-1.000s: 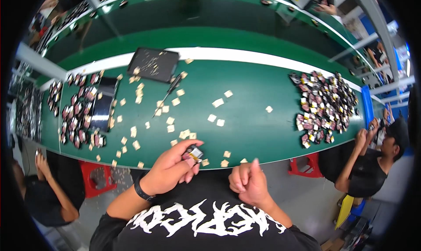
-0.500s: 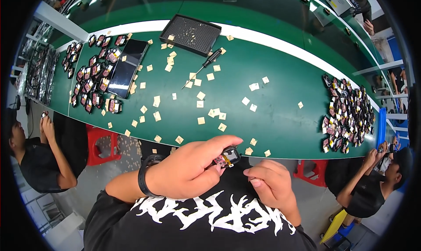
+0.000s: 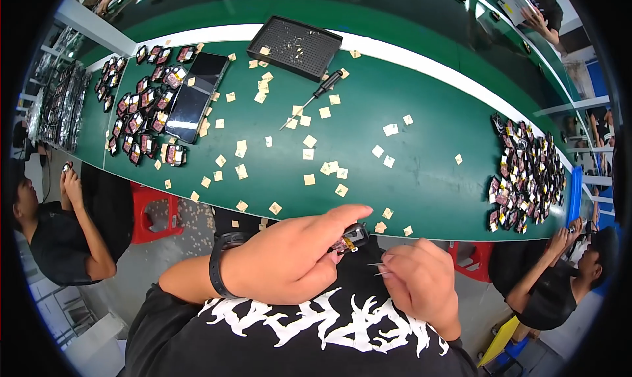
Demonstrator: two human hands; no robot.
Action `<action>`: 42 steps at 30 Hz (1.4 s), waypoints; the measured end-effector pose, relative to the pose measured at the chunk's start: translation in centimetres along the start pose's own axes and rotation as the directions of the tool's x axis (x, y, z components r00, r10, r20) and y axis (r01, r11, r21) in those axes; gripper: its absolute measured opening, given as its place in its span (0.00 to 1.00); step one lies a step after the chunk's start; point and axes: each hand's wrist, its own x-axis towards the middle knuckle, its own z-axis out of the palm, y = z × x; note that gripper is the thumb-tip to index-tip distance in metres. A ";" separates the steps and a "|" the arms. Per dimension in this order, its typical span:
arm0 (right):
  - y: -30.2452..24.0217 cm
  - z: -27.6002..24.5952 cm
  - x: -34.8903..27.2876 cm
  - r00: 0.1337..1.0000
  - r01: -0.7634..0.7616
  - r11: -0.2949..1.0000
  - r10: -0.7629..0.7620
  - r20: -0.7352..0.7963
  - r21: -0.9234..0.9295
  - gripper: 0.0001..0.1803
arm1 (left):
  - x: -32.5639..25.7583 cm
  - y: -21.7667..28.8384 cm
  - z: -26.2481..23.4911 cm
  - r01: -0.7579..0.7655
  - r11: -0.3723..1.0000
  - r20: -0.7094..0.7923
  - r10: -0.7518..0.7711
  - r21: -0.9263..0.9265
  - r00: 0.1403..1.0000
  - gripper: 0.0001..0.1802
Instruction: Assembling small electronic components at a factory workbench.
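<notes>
My left hand [image 3: 289,252], a dark band on its wrist, is closed around a small black electronic housing [image 3: 356,235]. Its rounded rim faces away from me, and a reddish circuit board with a yellow strip shows near my fingertips. Just right of it, my right hand [image 3: 421,278] pinches a thin pale piece [image 3: 375,265]. Two narrow slivers of this piece stick out toward the housing; its exact kind is too small to make out. The two hands are apart, above my lap at the table's near edge.
Small cream paper squares [image 3: 309,179] lie scattered over the green table [image 3: 421,179]. A screwdriver [image 3: 322,88], a black tray [image 3: 296,48] and a dark phone-like slab [image 3: 197,97] lie farther back. Similar housings cluster left [image 3: 135,123] and right [image 3: 526,173]. People sit at both sides.
My right hand has shifted slightly right, away from the housing, and the pale slivers between its fingers now show. My left hand has tilted the housing a little. The view has shifted slightly.
</notes>
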 end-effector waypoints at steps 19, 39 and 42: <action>-4.5 -2.7 4.1 0.929 0.364 0.798 -0.350 0.121 -0.481 0.18 | 0.0 0.2 -0.3 -0.044 0.980 0.012 0.047 -0.195 0.999 0.22; -2.4 -0.7 3.2 0.925 0.379 0.901 -0.375 0.059 -0.213 0.19 | -0.4 -0.4 0.2 0.051 0.966 0.059 -0.037 -0.254 0.998 0.23; -2.4 -0.8 3.2 0.922 0.386 0.902 -0.373 0.099 -0.192 0.19 | -0.5 -0.5 0.4 0.033 0.973 0.027 -0.027 -0.230 0.999 0.23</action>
